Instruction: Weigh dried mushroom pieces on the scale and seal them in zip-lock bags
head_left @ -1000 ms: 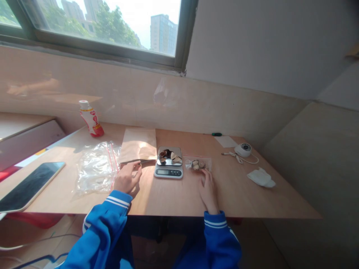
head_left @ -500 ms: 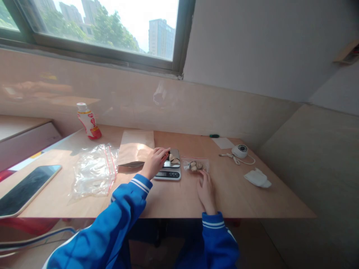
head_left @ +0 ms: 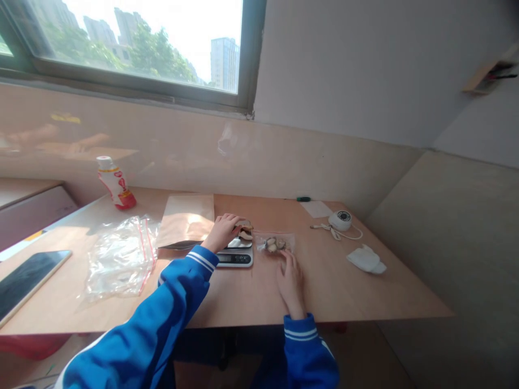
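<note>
While a scale [head_left: 234, 259] is sitting on the table [head_left: 344, 292], a tablet [head_left: 28, 283] is lying well left of it, a zip bag [head_left: 119, 259] is lying nearer, and a bottle [head_left: 115, 183] is standing behind and left of it. A kraft envelope [head_left: 184, 219] is lying just left of the scale, with a blade [head_left: 176, 245] showing along its lower edge, close to the left sleeve [head_left: 190, 259].

The left hand [head_left: 221, 232] is reaching over the scale's left side, its fingers pressed together and curving toward brown-and-cream slices [head_left: 245, 231] heaped on the platform. Whether they are pinching a slice I cannot tell, because the hand hides the contact. Just right of the scale, a small bag [head_left: 275, 244] is holding similar pieces, and the right hand [head_left: 290, 283] is lying just in front of it, fingers loosely spread, not clearly gripping anything.

Farther right, a round white device [head_left: 339, 220] and a cloth [head_left: 367, 259] are lying well away from the scale.

The loose heap is the likely trouble: a careless brush of the fingers could tip slices off the platform, and any hand pressure on the scale would skew its reading. Dragging the left sleeve back could also catch the blade.
</note>
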